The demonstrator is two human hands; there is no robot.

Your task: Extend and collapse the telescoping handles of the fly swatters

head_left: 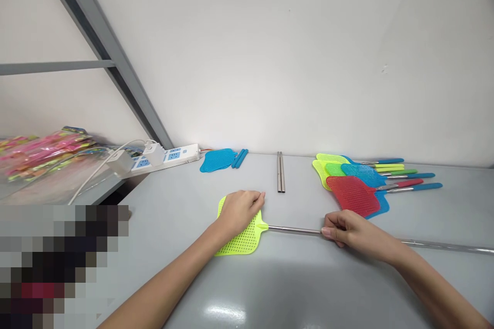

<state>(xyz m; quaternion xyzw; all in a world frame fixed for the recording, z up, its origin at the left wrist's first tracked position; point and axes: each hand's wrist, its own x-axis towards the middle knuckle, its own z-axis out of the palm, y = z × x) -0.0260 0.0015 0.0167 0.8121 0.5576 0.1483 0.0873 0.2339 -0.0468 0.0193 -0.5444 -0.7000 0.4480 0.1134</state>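
A yellow-green fly swatter (247, 241) lies on the grey table, its perforated head toward the left. My left hand (241, 211) is closed over the upper part of that head, fingers bent and partly hidden. From the neck a thin metal rod (295, 230) runs right to my right hand (343, 229), which pinches it between thumb and fingers. Past my right wrist, a shiny rod (447, 246) continues in the same line out of the right edge; the stretch between is covered by the hand and wrist.
Several fly swatters (355, 195) are piled at the back right. Two metal tubes (281, 172) lie near the wall, left of them a blue swatter head (218, 160) and two blue grips (240, 158). A power strip (173, 155) with cables and plastic-wrapped goods (46, 154) are at left.
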